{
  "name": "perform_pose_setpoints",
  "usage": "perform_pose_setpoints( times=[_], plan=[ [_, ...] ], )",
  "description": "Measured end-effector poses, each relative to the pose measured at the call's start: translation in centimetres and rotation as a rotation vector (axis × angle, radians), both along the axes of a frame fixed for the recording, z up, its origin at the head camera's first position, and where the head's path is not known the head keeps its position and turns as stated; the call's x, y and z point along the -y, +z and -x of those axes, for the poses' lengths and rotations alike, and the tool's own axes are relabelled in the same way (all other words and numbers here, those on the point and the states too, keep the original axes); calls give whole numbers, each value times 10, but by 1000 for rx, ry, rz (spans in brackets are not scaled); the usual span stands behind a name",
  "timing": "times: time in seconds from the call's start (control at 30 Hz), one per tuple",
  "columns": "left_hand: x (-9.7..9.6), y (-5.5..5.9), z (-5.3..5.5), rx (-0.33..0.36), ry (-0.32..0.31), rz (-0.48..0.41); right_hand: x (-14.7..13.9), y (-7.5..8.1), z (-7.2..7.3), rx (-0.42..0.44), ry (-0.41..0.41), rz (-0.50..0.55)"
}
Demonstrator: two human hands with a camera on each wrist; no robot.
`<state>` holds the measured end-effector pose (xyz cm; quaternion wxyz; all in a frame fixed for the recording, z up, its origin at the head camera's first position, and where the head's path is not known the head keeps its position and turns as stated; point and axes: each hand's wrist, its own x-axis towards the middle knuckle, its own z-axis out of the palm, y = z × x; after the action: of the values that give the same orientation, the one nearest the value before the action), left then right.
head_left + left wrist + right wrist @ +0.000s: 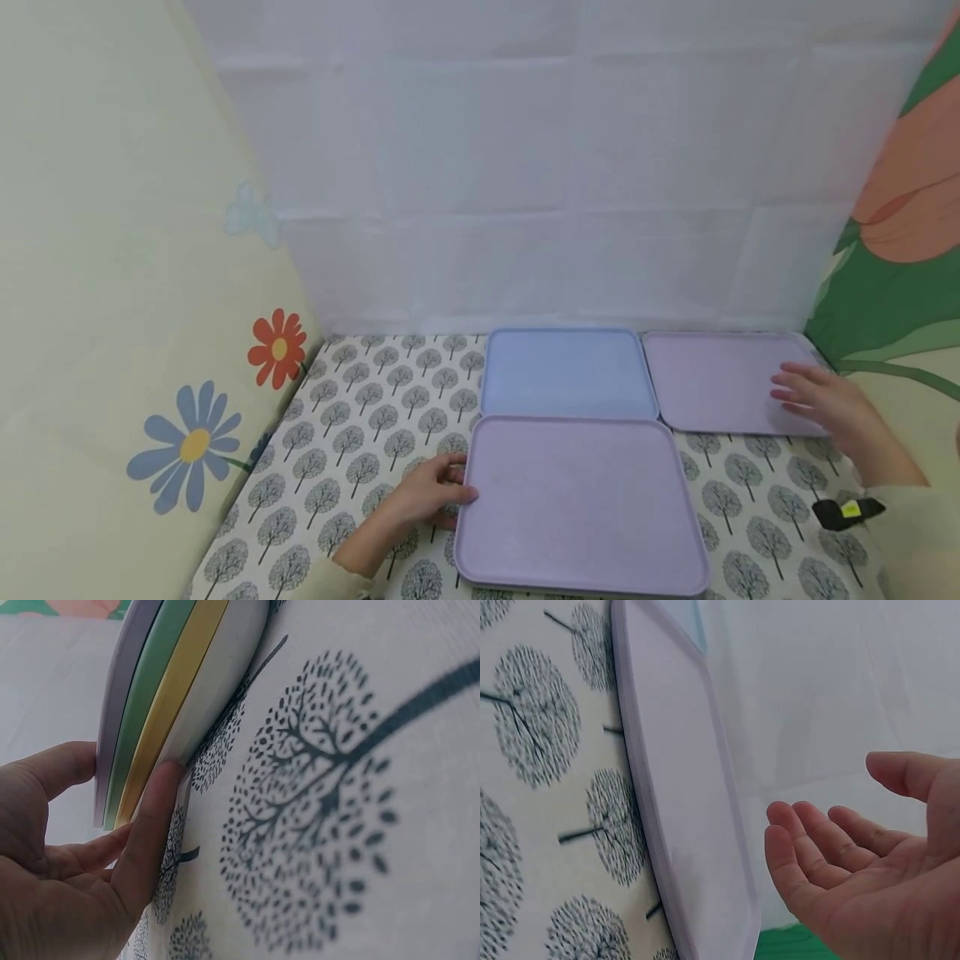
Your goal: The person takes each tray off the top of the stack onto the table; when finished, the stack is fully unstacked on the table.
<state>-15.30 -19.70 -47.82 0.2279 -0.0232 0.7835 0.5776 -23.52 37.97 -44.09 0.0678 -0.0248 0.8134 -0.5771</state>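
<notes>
In the head view, a purple tray lies at the front on top of a stack. The left wrist view shows green, yellow and white trays beneath it. My left hand grips the stack's left edge, thumb at the purple rim and fingers lower down by the white tray. Over the right end of another purple tray, at the back right, hovers my right hand. Its fingers are loosely bent and touch nothing; in the right wrist view a gap separates them from that tray.
A blue tray lies behind the front stack, next to the back right tray. Under them is a tree-print cloth. White sheeting rises at the back, with flower-patterned panels on both sides.
</notes>
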Motion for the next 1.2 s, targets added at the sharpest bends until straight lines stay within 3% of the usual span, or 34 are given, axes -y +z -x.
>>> perform_pose_setpoints(
  times=[0.47, 0.8, 1.2],
  plan=[
    [0, 0, 5, -5, -17, 3, 55, -3, -39, 19, 39, -42],
    [1, -2, 2, 8, -15, 15, 89, -14, -68, 141, 25, -5],
    [-1, -1, 2, 5, -7, 22, 121, -34, -89, 256, -18, 46]
  ],
)
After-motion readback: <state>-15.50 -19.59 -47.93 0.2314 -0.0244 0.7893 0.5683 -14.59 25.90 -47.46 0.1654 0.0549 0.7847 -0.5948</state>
